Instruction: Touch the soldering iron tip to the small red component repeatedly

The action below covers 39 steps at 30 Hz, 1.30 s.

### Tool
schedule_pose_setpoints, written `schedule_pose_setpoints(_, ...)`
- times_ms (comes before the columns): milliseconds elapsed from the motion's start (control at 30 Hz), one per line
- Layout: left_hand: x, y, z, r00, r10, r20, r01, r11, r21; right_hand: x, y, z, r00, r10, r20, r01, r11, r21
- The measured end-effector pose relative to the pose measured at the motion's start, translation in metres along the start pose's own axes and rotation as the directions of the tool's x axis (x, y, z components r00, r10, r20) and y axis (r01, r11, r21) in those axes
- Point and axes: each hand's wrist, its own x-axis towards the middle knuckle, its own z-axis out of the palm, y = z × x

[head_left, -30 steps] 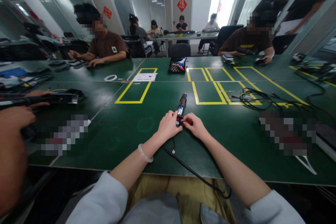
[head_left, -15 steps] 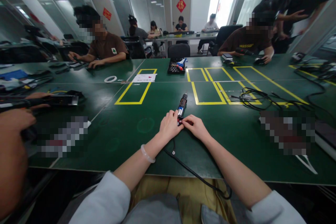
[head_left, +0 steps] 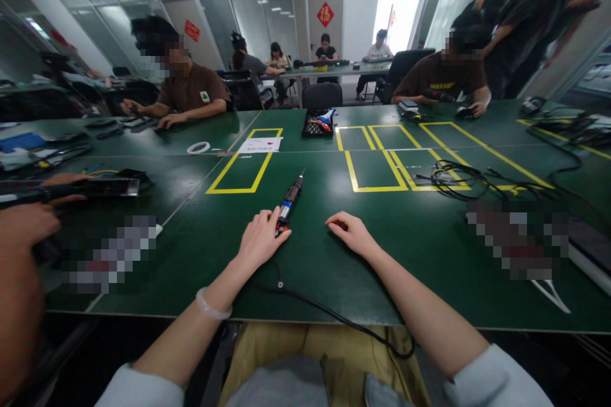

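My left hand [head_left: 260, 238] grips the rear end of an electric screwdriver [head_left: 289, 200], fingers over its left side and thumb stretched out to the right. Its casing looks partly off: a silvery and blue motor section shows, with small red parts near my thumb. The thin bit points up and away over the green table. A black cord [head_left: 329, 310] trails from under my left wrist over the table edge, and a small ring terminal [head_left: 280, 284] lies near it. Apart from the tool, my right hand [head_left: 356, 233] rests with thumb and forefinger pinched together; anything between them is too small to see.
Yellow tape rectangles [head_left: 379, 189] mark the green tabletop [head_left: 305, 254]. A black tray [head_left: 317, 124] of tools stands ahead, a tape roll [head_left: 198, 148] to its left. Coiled black cables [head_left: 446, 175] lie right. Another person's arm [head_left: 23, 229] reaches in at left; others sit opposite.
My left hand has moved left with the screwdriver, which now tilts more to the right. My right hand has come away from its rear end, staying on the right.
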Motion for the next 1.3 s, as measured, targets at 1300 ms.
schedule_pose_setpoints(1300,0.001,-0.061,-0.028,0.993,-0.115,0.028,0.093,0.609,-0.788,0.002,-0.006,0.007,0.999,0.013,0.049,-0.013,1.000,-0.004)
